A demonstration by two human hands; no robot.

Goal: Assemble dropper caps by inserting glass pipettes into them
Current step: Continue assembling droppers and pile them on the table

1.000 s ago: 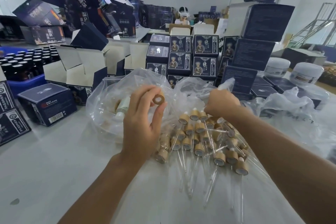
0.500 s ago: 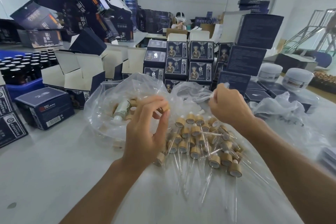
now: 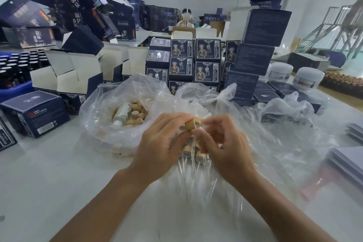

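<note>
Both hands had come together over the middle of the desk (image 3: 49, 182): a second before, the left hand (image 3: 163, 143) held a wooden dropper cap (image 3: 190, 124) up alone while the right hand (image 3: 225, 143) reached into the clear bag (image 3: 206, 96) at the back. The left fingers now pinched the cap, the right fingers curled against its open end, apparently seating a glass pipette, though the pipette itself could not be made out through blur. That suggested one more assembly was under way. Beneath the hands lay the pile of finished droppers (image 3: 191, 153), only about four caps visible, the rest hidden. In the open bag (image 3: 102, 120) toward the left sat roughly ten loose caps (image 3: 137, 114) and one white bottle (image 3: 121, 114). Two white jars (image 3: 308, 78) stood near the right edge.
</note>
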